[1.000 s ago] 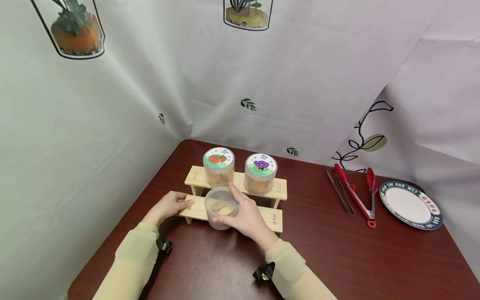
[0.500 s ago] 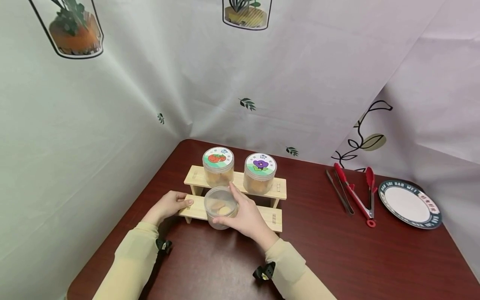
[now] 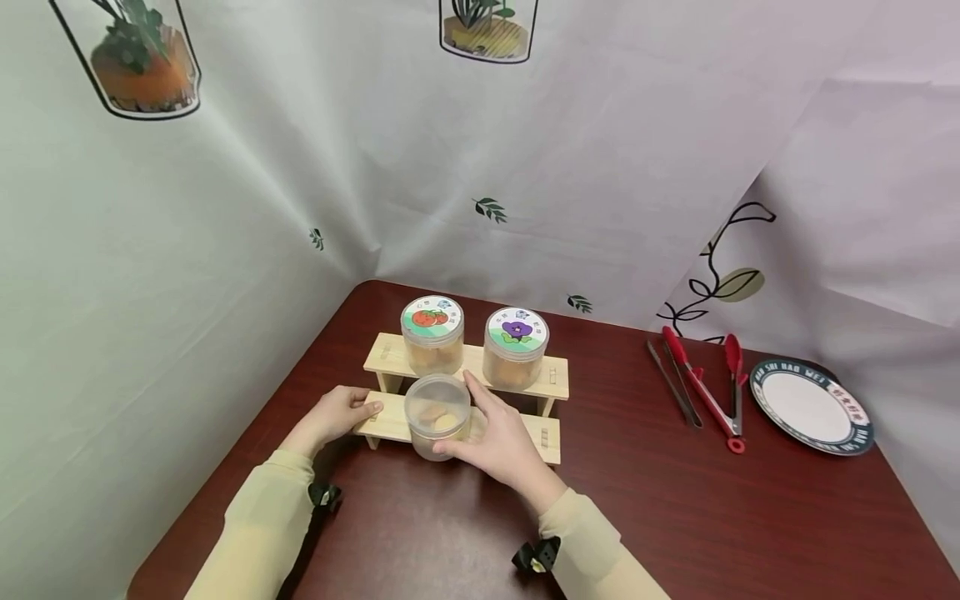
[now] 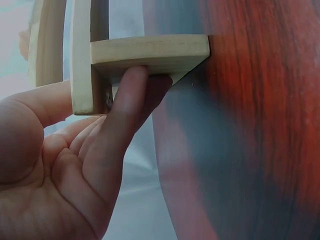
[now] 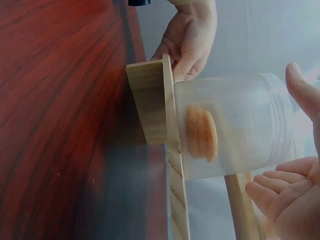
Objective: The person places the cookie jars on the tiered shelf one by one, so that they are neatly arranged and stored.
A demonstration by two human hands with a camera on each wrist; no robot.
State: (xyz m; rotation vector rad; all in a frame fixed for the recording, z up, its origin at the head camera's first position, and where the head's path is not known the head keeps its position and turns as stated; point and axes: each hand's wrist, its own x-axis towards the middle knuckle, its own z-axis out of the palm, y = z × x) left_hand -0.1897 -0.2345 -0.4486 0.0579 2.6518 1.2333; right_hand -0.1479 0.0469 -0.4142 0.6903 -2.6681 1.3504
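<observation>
A clear plastic jar [image 5: 240, 125] stands upright on the front step of the two-step wooden rack [image 3: 386, 414]. Round biscuits [image 5: 201, 132] lie at its bottom, and no printed lid shows on it. My right hand [image 3: 504, 442] is beside the jar with thumb and fingers spread; in the right wrist view they stand apart from its wall near the rim. At the rack's left end, my left hand [image 3: 333, 419] pinches the front step, thumb on top and fingers beneath. The left wrist view shows a finger [image 4: 131, 87] against the step's leg.
Two lidded jars stand on the rear step, one with a tomato-printed lid [image 3: 432, 318], one with a purple-flower lid [image 3: 516, 329]. To the right lie metal tongs [image 3: 675, 387], red-handled tongs [image 3: 705, 392] and a dark-rimmed plate [image 3: 765, 396]. Patterned cloth [image 3: 420, 167] hangs behind the table.
My right hand has loosened from the jar, its thumb and fingers now off the wall. My left hand keeps its place on the rack. The head view has shifted slightly.
</observation>
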